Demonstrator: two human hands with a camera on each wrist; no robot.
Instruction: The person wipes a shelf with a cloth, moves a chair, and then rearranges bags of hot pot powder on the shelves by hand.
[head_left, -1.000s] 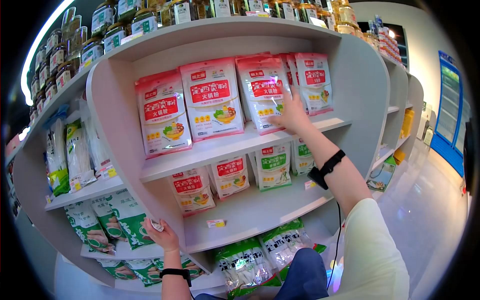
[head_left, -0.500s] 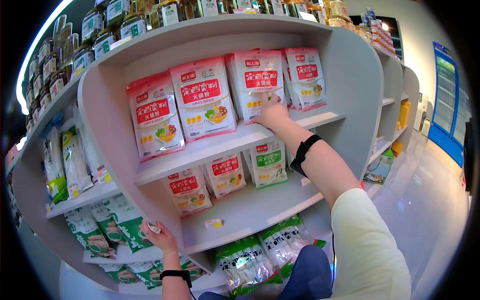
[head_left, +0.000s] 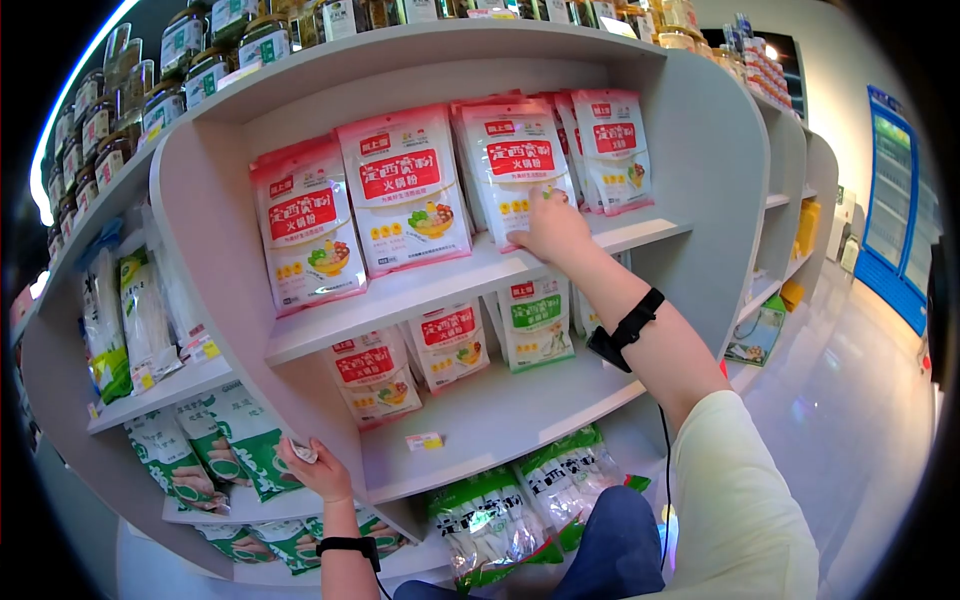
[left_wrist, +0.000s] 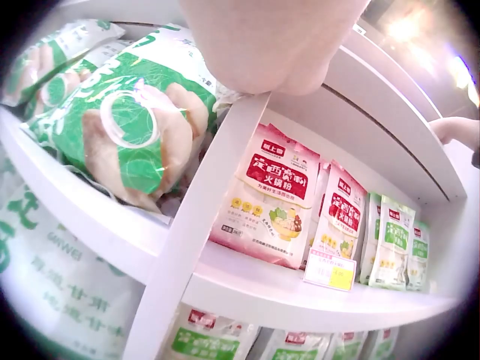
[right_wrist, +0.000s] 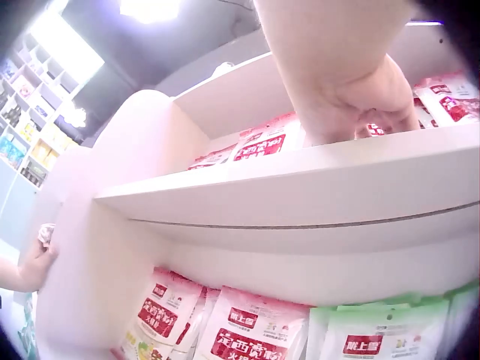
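Note:
My right hand [head_left: 558, 232] touches the lower front of a red-topped bag of hot pot noodles [head_left: 515, 150] on the upper shelf. Its thumb lies near the bag's lower left and its fingers lie higher on the front. Similar red-and-white bags [head_left: 405, 190] stand upright to its left, others behind it and to its right. At the divider's front edge, my left hand [head_left: 325, 475] holds a small crumpled white piece [right_wrist: 46, 234] in its fingers. Green-and-white bags [left_wrist: 142, 127] lie beside that hand. The left fingers are out of the left wrist view.
Below, the middle shelf [head_left: 480, 440] holds red and green noodle bags and a price tag [head_left: 424, 441]. Clear packs [head_left: 490, 525] lie on the bottom shelf near my knee. Jars [head_left: 265, 45] line the top ledge. A blue-framed fridge [head_left: 895, 210] stands far right.
My right hand has shifted from the bag's right edge onto its lower front. The bag has slid slightly left and now leans a little left. My left hand stays at the divider.

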